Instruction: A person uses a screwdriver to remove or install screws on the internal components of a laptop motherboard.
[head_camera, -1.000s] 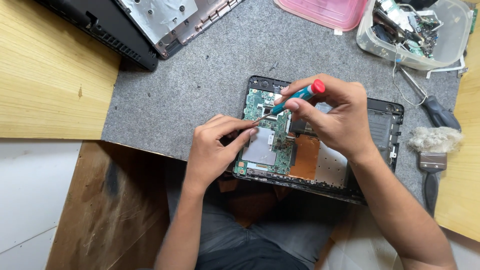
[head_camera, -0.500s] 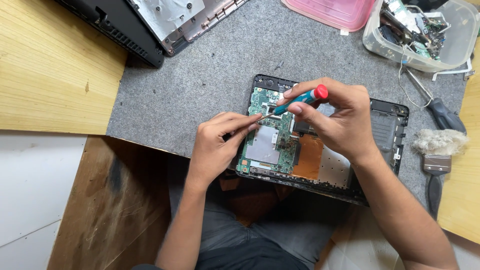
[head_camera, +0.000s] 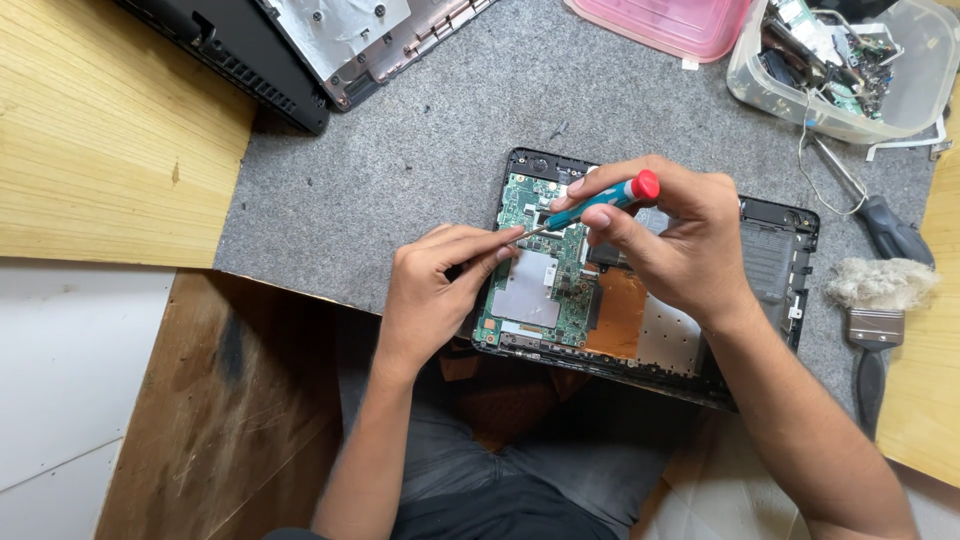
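Grey mat (head_camera: 400, 170); screwdriver (head_camera: 598, 200) between right-hand fingers (head_camera: 610, 225).

No packages, labels, signs or screens can be made out anywhere on the grey mat or wooden bench.

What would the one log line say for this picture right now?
right hand: holds screwdriver | left hand: fingertips at its tip | tip: on green circuit board | device: opened, on grey mat
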